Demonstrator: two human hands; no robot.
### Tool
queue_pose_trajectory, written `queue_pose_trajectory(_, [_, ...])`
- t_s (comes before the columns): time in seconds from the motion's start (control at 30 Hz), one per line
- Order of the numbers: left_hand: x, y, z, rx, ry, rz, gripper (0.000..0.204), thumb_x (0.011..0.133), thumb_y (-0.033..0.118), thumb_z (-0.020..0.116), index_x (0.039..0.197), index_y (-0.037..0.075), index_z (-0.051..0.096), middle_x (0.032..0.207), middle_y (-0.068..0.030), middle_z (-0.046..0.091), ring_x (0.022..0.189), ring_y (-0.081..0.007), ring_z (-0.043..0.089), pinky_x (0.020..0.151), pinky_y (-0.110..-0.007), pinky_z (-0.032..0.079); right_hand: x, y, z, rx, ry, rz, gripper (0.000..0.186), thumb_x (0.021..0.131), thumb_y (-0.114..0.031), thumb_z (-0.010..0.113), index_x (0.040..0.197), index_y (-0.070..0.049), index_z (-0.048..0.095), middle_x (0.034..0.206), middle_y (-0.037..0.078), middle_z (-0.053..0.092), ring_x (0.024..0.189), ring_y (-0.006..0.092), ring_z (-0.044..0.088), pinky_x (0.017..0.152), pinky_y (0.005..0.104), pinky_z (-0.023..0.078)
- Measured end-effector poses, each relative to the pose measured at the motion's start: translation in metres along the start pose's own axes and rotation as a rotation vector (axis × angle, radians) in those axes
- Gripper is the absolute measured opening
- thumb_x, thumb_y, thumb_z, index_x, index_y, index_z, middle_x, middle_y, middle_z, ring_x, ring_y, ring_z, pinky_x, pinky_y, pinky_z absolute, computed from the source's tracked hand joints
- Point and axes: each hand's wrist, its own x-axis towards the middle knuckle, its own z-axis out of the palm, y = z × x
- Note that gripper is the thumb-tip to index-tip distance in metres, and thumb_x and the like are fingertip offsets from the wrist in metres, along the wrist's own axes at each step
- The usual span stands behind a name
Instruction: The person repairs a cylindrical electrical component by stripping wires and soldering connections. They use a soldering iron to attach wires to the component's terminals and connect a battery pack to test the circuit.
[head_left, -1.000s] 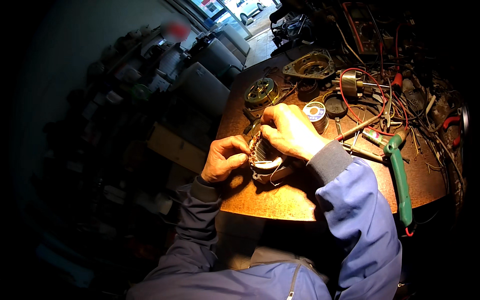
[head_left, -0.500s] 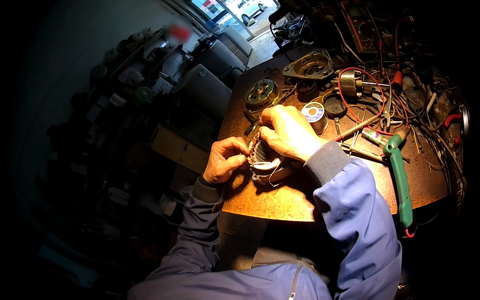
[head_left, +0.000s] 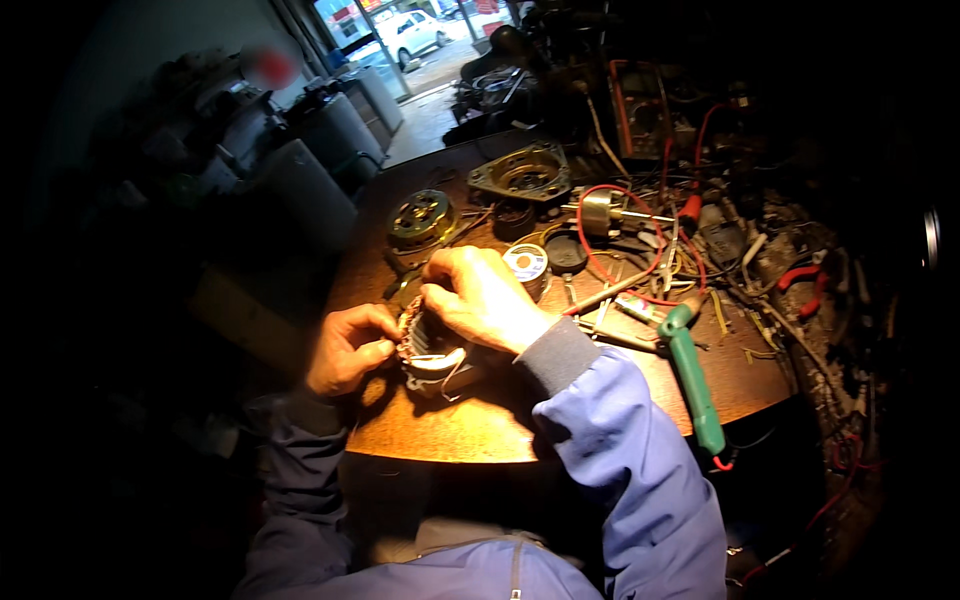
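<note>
A motor stator point(head_left: 432, 352), with a ridged metal inside and copper windings along its rim, stands on the table between my hands. My left hand point(head_left: 350, 348) is closed, thumb and forefinger pinching the windings on its left side. Over the far rim bends my right hand point(head_left: 485, 298), its fingers closed against the top of the windings. Whatever those fingertips grip is hidden. A thin loose lead hangs at the stator's near side. Just beyond my right hand stands a solder spool point(head_left: 525, 262) with a pale label.
A green-handled soldering iron point(head_left: 695, 385) lies at the right front. Metal motor covers point(head_left: 522, 172) and a rotor with shaft point(head_left: 600, 212) sit at the back. Tangled wires, red-handled pliers point(head_left: 802, 287) and a multimeter point(head_left: 640, 110) crowd the right side.
The whole view has swung to the right, so the table and hands appear farther left and slightly lower. Both hands stay at the stator with nearly the same grip.
</note>
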Motion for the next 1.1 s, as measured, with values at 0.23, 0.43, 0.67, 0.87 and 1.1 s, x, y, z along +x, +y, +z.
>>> queue_pose_trajectory(0.23, [-0.002,0.015,0.003,-0.011,-0.005,-0.030,0.016,0.091,0.008,0.072,0.103,-0.002,0.071,0.093,-0.0045,0.068,0.077,-0.0086,0.062,0.069,-0.024,0.048,0.011,-0.010,-0.019,0.079,0.136,-0.114,0.021,0.092,-0.016,0.074,0.101,0.003,0.077,0.090,0.017,0.077,0.083,0.0288,0.075,0.077,0.0403,0.059])
queue_pose_trajectory(0.43, [0.001,0.013,-0.001,-0.061,-0.081,-0.049,0.016,0.097,0.009,0.068,0.109,-0.001,0.073,0.094,-0.0015,0.072,0.082,-0.0070,0.064,0.075,-0.024,0.053,0.002,-0.090,-0.106,0.108,0.556,-0.161,0.010,0.096,-0.005,0.074,0.102,0.002,0.077,0.092,0.008,0.078,0.083,0.0121,0.071,0.079,0.0276,0.057])
queue_pose_trajectory(0.67, [0.004,-0.016,-0.019,-0.064,0.390,0.138,0.033,0.109,0.029,0.062,0.088,0.004,0.068,0.073,0.0022,0.058,0.062,-0.0033,0.049,0.054,-0.021,0.037,-0.048,-0.182,-0.129,-0.136,0.589,-0.259,0.015,0.101,-0.004,0.068,0.112,0.005,0.073,0.095,0.010,0.076,0.085,0.0158,0.071,0.082,0.0291,0.058])
queue_pose_trajectory(0.87, [0.004,-0.020,-0.041,-0.330,0.713,0.226,0.045,0.110,0.043,0.060,0.078,0.016,0.047,0.062,0.0056,0.039,0.050,-0.0040,0.033,0.047,-0.024,0.025,-0.092,-0.169,-0.100,-0.264,0.453,-0.024,0.007,0.101,-0.005,0.069,0.103,0.001,0.068,0.085,0.004,0.070,0.079,0.0110,0.065,0.074,0.0247,0.050])
queue_pose_trajectory(1.1, [0.012,-0.033,-0.045,-0.085,0.745,0.243,0.048,0.111,0.040,0.060,0.073,0.015,0.045,0.065,0.0076,0.038,0.055,-0.0045,0.034,0.049,-0.026,0.027,-0.092,-0.140,-0.095,-0.308,0.525,-0.113,0.042,0.092,0.003,0.081,0.077,-0.010,0.044,0.074,-0.007,0.041,0.067,0.0035,0.034,0.060,0.0230,0.029])
